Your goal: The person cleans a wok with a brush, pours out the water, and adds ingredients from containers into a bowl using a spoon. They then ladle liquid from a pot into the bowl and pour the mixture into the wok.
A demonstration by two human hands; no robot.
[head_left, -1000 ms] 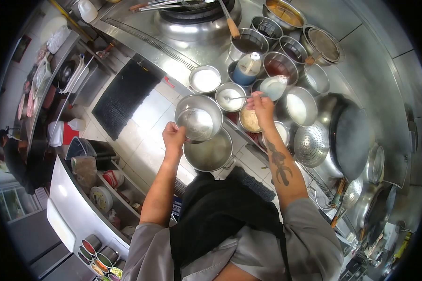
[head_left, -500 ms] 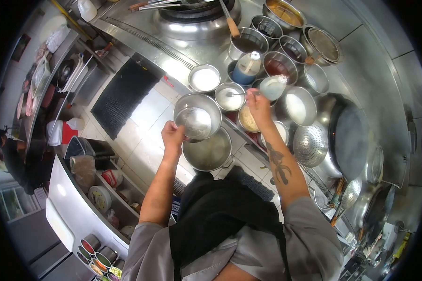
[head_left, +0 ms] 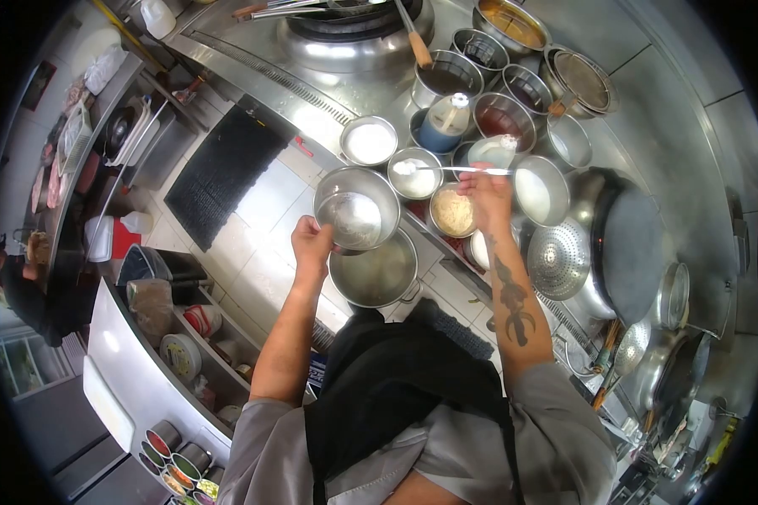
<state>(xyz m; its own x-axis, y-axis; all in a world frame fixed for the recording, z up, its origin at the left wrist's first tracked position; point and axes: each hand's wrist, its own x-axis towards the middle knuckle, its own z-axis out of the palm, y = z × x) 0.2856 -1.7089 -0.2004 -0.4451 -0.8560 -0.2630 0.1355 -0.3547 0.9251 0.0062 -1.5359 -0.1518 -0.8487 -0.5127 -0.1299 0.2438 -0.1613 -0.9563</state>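
My left hand is closed on the near rim of a steel bowl, which has a little whitish matter in its bottom. Between the fingers of my right hand is a spoon, held level, with a heap of white powder on its end. That loaded end is over a small pot of white powder. Beside my right wrist stands a container of tan powder. Another pot of white stuff is left of the spoon. A larger pot sits below the bowl, partly covered by it.
Several containers of sauce stand at the back, with a blue-filled bottle among them. A perforated ladle lies by the wok on the right. A black mat covers part of the tiled floor at left.
My right hand has moved slightly right and turned. The spoon has come up out of the small pot with white powder on it. My left hand and the bowl stay almost in place.
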